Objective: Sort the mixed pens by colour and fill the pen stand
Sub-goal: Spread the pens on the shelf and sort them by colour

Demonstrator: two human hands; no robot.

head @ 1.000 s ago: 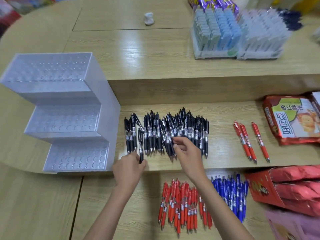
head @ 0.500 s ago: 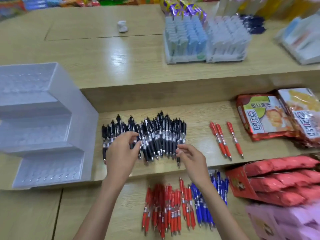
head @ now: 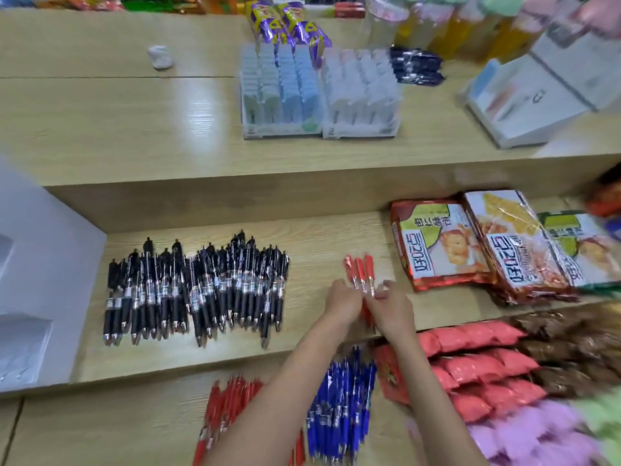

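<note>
Three red pens lie close together on the middle wooden shelf. My left hand and my right hand meet over their lower ends, fingers curled around them. A wide pile of black pens lies to the left on the same shelf. On the lower surface sit a pile of red pens and a pile of blue pens, partly hidden by my forearms. The white stepped pen stand is at the left edge, cut off by the frame.
Snack packets lie on the shelf just right of the red pens, and red and pink packets fill the lower right. Trays of boxed goods and a white display box stand on the top counter.
Both hands left the black pen pile and moved right to the three red pens, which are now gathered together. The view swung right, pushing the pen stand to the edge.
</note>
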